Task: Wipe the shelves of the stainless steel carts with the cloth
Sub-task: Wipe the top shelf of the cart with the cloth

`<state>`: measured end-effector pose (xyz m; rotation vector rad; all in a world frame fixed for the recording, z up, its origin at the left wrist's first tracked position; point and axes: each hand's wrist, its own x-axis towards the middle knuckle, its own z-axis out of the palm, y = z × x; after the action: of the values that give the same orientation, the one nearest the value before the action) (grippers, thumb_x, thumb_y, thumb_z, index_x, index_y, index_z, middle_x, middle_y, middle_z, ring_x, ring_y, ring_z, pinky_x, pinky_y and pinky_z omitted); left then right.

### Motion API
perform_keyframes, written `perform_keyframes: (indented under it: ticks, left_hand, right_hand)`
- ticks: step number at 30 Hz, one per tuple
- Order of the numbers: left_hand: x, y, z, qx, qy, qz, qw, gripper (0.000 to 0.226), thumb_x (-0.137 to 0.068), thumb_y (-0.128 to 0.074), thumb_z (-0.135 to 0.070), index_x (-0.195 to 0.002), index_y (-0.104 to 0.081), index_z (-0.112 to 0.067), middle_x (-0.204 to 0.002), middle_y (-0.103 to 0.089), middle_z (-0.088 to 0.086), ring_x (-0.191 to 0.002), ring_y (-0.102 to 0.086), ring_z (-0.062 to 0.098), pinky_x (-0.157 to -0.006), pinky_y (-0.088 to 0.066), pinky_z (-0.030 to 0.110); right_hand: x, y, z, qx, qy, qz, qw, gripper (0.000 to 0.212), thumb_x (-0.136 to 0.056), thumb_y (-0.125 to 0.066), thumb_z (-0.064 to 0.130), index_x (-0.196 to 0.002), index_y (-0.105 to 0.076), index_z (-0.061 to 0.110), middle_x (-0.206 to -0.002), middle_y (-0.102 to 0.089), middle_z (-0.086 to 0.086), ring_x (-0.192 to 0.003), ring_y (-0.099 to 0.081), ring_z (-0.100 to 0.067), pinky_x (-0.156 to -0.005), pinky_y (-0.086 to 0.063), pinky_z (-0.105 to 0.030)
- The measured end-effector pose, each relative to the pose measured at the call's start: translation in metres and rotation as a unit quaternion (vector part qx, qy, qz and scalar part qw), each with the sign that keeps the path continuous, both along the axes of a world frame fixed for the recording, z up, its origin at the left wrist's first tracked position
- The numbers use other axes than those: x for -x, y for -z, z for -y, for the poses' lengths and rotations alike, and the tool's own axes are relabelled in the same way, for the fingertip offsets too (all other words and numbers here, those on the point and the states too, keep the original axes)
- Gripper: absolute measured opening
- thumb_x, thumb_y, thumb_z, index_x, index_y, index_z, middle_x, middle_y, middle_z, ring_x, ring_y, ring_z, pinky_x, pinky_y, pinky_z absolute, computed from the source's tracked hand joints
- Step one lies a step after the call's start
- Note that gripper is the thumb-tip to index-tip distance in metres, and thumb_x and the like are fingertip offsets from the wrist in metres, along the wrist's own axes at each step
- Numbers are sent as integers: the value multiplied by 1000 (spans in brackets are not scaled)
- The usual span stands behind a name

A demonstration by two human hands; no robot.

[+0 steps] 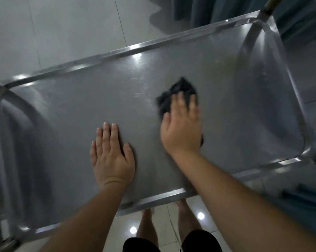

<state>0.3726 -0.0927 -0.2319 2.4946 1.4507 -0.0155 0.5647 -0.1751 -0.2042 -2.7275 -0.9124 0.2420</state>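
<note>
Floor: pale tiles point(71, 33) all round; curtain point(199, 10) at 1 o'clock.
Cart shelf point(80, 106): steel top fills the view, rimmed.
Left hand point(111, 157): spread flat at 7 o'clock, likely steadying the cart.
Right hand point(182, 128): fingers straight, pressing the cloth down, blurred.
Cloth point(175, 90): dark, bunched under the right fingers, just right of centre, for wiping.

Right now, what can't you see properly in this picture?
Head view only:
- Cloth: mostly hidden under the right hand; its size is unclear.
- Right hand's fingers: blurred by motion.
- Lower shelves: hidden under the top shelf.
- Cart's left end: cut off by the picture's edge.
- Shelf under the left hand: covered by the palm.
</note>
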Motion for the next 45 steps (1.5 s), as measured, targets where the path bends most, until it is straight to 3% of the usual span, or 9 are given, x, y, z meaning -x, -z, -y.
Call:
perform_keyframes:
  ticks: [4,8,15,22,28,31,34,39,45]
  left_hand:
    - [-1,2,1,-4,-1,-11,1000,69,-105,-27,-45,-169,-19,-21,-177,-10,-3,-163,1,12,-132,-2,41]
    - [4,7,0,-18,4,0,1000,69,-104,-31,-46,-169,-17,-26,-177,-12,-5,-163,1,11,-132,-1,39]
    - [2,7,1,-19,7,2,1000,70,-103,-32,-46,-169,-16,-27,-177,-13,-4,-163,-1,13,-132,-2,40]
    - [-1,1,2,-15,0,3,1000,73,-100,-35,-44,-169,-22,-23,-177,-15,-2,-164,-4,16,-132,-8,45]
    - [-2,2,1,-26,-6,4,1000,72,-99,-37,-44,-168,-26,-23,-176,-18,-2,-163,-8,16,-131,-8,44]
    - [-3,2,1,-25,-7,2,1000,72,-100,-38,-43,-168,-25,-22,-176,-18,-2,-163,-6,14,-131,-7,42]
    - [0,3,0,-31,-7,1,999,72,-100,-38,-43,-168,-25,-23,-176,-18,-2,-163,-6,14,-132,-5,41]
    - [2,6,1,-35,2,0,999,73,-99,-39,-44,-168,-24,-24,-176,-17,-3,-163,-7,15,-131,-5,40]
    - [1,3,2,-16,9,-3,1000,74,-101,-37,-44,-169,-19,-23,-177,-12,-3,-164,-1,15,-132,-7,45]
  right_hand:
    - [25,5,-47,13,-337,8,941,58,-106,-39,42,-161,-38,22,-168,-32,3,-159,-16,-27,-127,-15,-49]
    - [-37,7,-45,12,-410,3,912,59,-104,-44,42,-160,-39,24,-167,-35,4,-158,-21,-26,-128,-14,-43]
    - [-226,-7,40,61,-66,10,996,67,-101,-29,43,-161,-35,15,-169,-30,-6,-157,-21,-35,-128,-15,-45]
    - [-191,-5,-6,34,253,-5,967,65,-103,-25,38,-164,-27,14,-172,-21,-1,-159,-9,-34,-127,-6,-50]
    - [-33,-2,-124,30,-85,-17,996,65,-105,-31,42,-165,-25,17,-172,-20,-2,-160,-8,-32,-128,-8,-48]
    - [-2,-5,-169,55,-382,-21,922,62,-107,-26,47,-166,-19,28,-173,-14,9,-161,0,-23,-128,-4,-47]
    - [-11,0,-183,59,-476,-13,878,62,-107,-26,49,-165,-20,30,-173,-15,11,-161,-1,-20,-129,0,-42]
    - [-98,4,-146,37,-347,-4,937,64,-104,-34,47,-164,-29,24,-171,-25,5,-160,-10,-25,-128,0,-39]
    - [-253,-2,-38,68,-44,37,996,73,-101,-23,47,-165,-20,10,-173,-17,-8,-158,-13,-40,-128,-11,-51]
